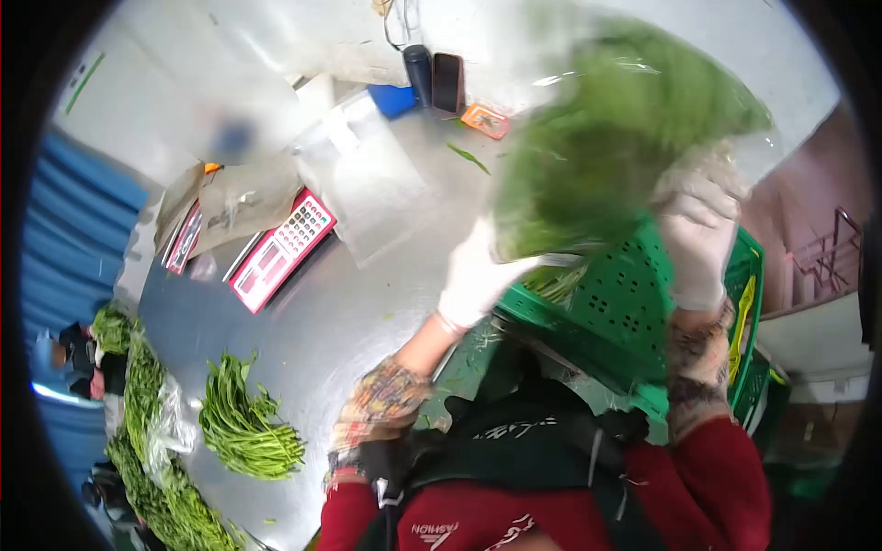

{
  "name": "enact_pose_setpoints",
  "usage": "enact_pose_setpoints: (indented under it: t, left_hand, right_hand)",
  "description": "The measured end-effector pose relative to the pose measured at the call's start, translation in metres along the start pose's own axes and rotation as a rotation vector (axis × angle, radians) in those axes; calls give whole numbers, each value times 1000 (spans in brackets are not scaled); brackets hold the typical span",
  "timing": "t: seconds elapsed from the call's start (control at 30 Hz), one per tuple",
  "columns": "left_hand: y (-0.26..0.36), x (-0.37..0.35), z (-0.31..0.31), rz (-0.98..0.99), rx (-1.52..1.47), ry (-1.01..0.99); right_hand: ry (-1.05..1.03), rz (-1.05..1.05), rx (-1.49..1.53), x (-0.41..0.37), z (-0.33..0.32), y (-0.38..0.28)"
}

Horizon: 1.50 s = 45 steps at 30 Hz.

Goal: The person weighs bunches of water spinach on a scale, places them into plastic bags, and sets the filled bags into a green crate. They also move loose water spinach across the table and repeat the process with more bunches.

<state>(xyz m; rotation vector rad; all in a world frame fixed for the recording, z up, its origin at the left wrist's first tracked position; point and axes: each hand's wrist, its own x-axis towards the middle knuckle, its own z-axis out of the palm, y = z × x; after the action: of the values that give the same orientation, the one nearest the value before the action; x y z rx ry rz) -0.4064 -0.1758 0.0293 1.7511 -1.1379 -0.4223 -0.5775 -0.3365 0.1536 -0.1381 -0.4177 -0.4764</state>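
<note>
A clear plastic bag full of leafy greens, blurred by motion, is held up at the upper right. My left hand, in a white glove, grips the bag's lower left edge near the stem ends. On the bag's right side my right hand, also gloved, is closed on the plastic. Beneath the bag stands a green perforated crate, with some stems showing inside it.
On the metal table are a red and white scale, clear plastic bags, a bunch of greens, an orange box, a phone and a dark bottle. More greens line the left edge.
</note>
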Motion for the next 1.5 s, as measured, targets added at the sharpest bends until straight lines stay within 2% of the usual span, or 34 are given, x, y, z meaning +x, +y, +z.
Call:
enact_pose_setpoints:
  t: [0.07, 0.1, 0.13, 0.17, 0.2, 0.23, 0.3, 0.33, 0.4, 0.43, 0.47, 0.5, 0.53, 0.57, 0.6, 0.63, 0.67, 0.7, 0.73, 0.8, 0.83, 0.9, 0.97, 1.07, 1.13, 1.2, 1.27, 1.3, 1.33, 1.37, 1.4, 1.43, 1.47, 1.5]
  left_hand:
    - [33, 32, 38, -10, -37, -128]
    - [19, 39, 66, 170, 26, -147]
    - [13, 45, 87, 193, 63, -168]
    - [13, 53, 99, -70, 81, -396]
    - [9, 56, 107, -186, 115, -484]
    - [4, 52, 111, -153, 124, -417]
    - [-10, 37, 115, -38, 80, -219]
    - [-23, 24, 106, 49, 7, -85]
    - [-37, -9, 55, 11, -109, 176]
    - [-42, -35, 27, 24, 108, 418]
    - [-57, -63, 3, -76, 17, 638]
    - [-63, -97, -33, -127, 273, 832]
    - [-68, -137, -60, -306, 507, 972]
    - [-83, -180, -86, -370, 270, 1224]
    - [-109, -233, -112, -447, 571, 1360]
    - [-118, -285, -132, -569, 608, 1485]
    - [-127, -328, -147, -694, 643, 1615]
    - [-142, -363, -156, -815, 727, 1625]
    - [-154, -401, -165, -948, 812, 1639]
    - [-169, -462, -175, -1137, 893, 1630]
    - [-137, -457, -184, -1373, 744, 1551]
    - [-173, -486, -190, -1334, 719, 1515]
    - [-164, -483, -203, -1387, 656, 1443]
    - [-178, -493, -222, -1431, 585, 1267]
    - [-176, -487, -232, -1346, 483, 1261]
    - [-209, -477, -228, -1311, 498, 1313]
    - [-212, -465, -226, -1137, 364, 1464]
    - [-217, -459, -226, -1072, 278, 1521]
    - [-223, -450, -223, -1000, 185, 1568]
    - [-225, -446, -224, -892, 72, 1650]
    - [-221, -441, -229, -694, -240, 1680]
    - [-239, -435, -224, -500, -298, 1773]
    - [-203, -421, -239, -355, -235, 1750]
    - [-192, -410, -246, -431, -83, 1758]
  right_hand:
    - [218, -224, 33, -23, -7, -57]
    - [155, -188, 54, -38, -30, -91]
    - [95, -103, 151, -53, -61, -126]
    - [357, -326, 50, -78, -94, -166]
    - [297, -202, 171, -99, -136, -194]
    - [250, -73, 288, -118, -178, -222]
    - [176, 70, -86, -110, -184, -215]
    - [46, 271, -204, -91, -185, -189]
    - [480, 216, -283, -71, -189, -154]
    - [551, 274, -485, -56, -184, -126]
    - [610, 325, -693, -35, -176, -88]
    - [659, 372, -904, -18, -165, -43]
    - [306, 573, -1541, -12, -147, 1]
    - [197, 721, -1662, 0, -146, 37]
    - [-56, 898, -1555, 8, -165, 63]
    - [-159, 960, -1425, 11, -142, 114]
    - [-508, 860, -1543, 4, -127, 160]
    - [-253, 1206, -1322, 9, -135, 208]
    - [-551, 1161, -1358, 2, -144, 252]
    - [-652, 1336, -1396, -12, -159, 336]
    - [-689, 1375, -1447, -21, -170, 384]
    - [-719, 1443, -1575, -36, -201, 465]
    - [-915, 1419, -1720, -48, -223, 541]
    - [-969, 1249, -1739, -70, -220, 634]
    - [-970, 1165, -1638, -79, -202, 671]
    - [-966, 1222, -1664, -98, -229, 699]
    - [-1028, 1155, -1762, -114, -223, 708]
    - [-735, 1282, -1526, -127, -234, 709]
    - [-653, 1392, -1410, -121, -191, 697]
    - [-589, 1408, -1240, -121, -202, 694]
    - [-419, 1512, -1168, -113, -170, 687]
    - [-345, 1582, -950, -106, -168, 682]
    - [-336, 1577, -881, -98, -172, 680]
    - [-347, 1507, -891, -91, -169, 680]
